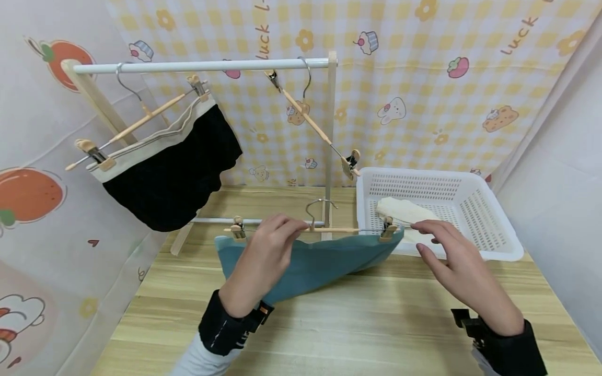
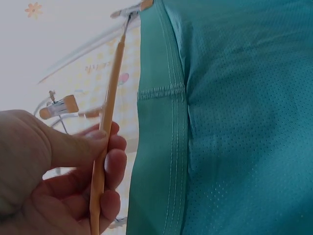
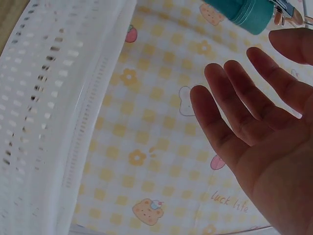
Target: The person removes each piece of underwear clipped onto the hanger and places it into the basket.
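My left hand (image 1: 267, 256) pinches the wooden bar of a clip hanger (image 1: 336, 230), thumb on one side and fingers curled round the other in the left wrist view. From its two clips hangs a teal mesh garment (image 1: 305, 269) with a stitched waistband (image 2: 159, 127), its lower end near the table. The hanger's metal hook (image 1: 309, 209) points up, free of any rail. My right hand (image 1: 463, 266) is just right of the right-hand clip (image 1: 388, 228), holding nothing. Its fingers (image 3: 215, 103) are loosely extended and spread in the right wrist view.
A rack with a white rail (image 1: 202, 66) stands behind. On it hang a black garment (image 1: 174, 167) with a white waistband, at left, and a bare clip hanger (image 1: 308, 117) at right. A white perforated basket (image 1: 498, 224) with cream cloth (image 1: 406, 210) inside sits back right.
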`<state>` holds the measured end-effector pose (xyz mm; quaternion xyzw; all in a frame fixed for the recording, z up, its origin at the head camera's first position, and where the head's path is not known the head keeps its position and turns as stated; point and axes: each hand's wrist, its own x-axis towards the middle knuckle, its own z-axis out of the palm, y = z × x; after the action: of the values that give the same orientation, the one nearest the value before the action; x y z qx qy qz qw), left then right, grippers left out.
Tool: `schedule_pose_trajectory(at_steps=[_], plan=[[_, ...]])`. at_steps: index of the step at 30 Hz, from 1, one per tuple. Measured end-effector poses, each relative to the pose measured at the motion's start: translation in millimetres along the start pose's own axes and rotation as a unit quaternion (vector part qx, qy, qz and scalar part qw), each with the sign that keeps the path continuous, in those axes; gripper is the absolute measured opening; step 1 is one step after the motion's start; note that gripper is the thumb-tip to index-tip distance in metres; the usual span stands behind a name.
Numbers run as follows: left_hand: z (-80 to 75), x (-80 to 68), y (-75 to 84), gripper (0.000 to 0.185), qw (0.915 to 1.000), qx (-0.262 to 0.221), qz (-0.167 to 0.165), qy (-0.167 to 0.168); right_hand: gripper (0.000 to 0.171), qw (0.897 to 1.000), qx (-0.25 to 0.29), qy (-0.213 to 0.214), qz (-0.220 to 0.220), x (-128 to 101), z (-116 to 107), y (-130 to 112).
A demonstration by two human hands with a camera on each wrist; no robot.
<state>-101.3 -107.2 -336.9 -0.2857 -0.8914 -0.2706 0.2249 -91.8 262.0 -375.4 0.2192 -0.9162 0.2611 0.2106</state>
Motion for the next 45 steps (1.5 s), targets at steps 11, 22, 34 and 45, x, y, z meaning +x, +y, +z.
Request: schedule_pose_trajectory(at_steps=[11,22,34,45], plan=[[22.2,-5.7,7.4,0.023,0.9992,-0.040,-0.001,-0.003,0.056,0.998,0.059,0.023,0.011,-0.2,8.6,-13.8],[27.2,-14.7,3.3,0.023,0.9971,-0.075,-0.013,-0.011,0.049,0.992,0.105,0.056,0.035,-6.7,20.5,-26.7],[29.9,-19.4,2.0,0.024,0.9969,-0.077,0.012,0.012,0.037,0.972,0.224,0.063,0.039,-12.6,22.2,-29.8],[30.6,-17.5,4.2,0.023,0.9952,-0.069,0.052,0.045,0.030,0.917,0.386,0.101,0.014,-14.7,17.5,-34.6]])
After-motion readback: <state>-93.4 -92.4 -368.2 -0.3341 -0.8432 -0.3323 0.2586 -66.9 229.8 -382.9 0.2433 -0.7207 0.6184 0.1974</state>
